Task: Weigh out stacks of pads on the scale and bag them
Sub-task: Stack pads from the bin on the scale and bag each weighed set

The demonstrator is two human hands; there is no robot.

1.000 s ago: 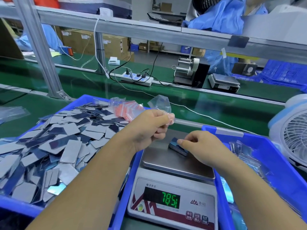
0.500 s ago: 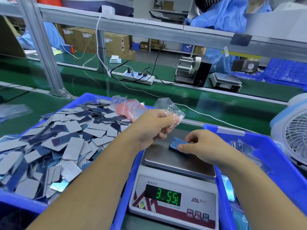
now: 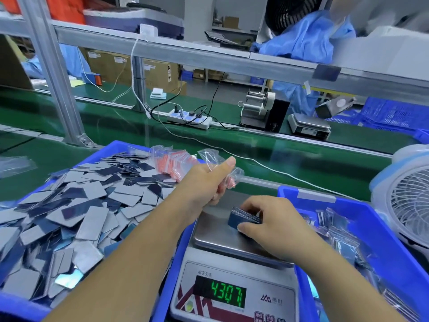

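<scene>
Head view: a stack of pads (image 3: 243, 218) is seen on the steel platform of the scale (image 3: 222, 238) at the centre of the frame, gripped by the right hand (image 3: 267, 221), with the thumb at its near edge and the fingers curled over its far edge. The stack is tilted slightly, one end raised off the platform. Green digits are shown on the scale's display (image 3: 228, 294) at 6 o'clock.

A clear plastic bag (image 3: 219, 165) is pinched by the left hand (image 3: 210, 182), held above the far edge of the scale at about 12 o'clock from the stack; the thumb is stretched out along the bag and the fingers are curled under it.

At 9 o'clock a blue bin (image 3: 109, 149) is heaped with loose grey and dark blue pads (image 3: 76, 205); a bundle of empty bags with red strips (image 3: 171, 165) is laid at its far corner. At 3 o'clock a second blue bin (image 3: 383, 233) is filled with bagged pads (image 3: 341, 233). A white fan (image 3: 408, 201) is stood beyond it. The green worktop (image 3: 290, 154) is crossed by a white cable.
</scene>
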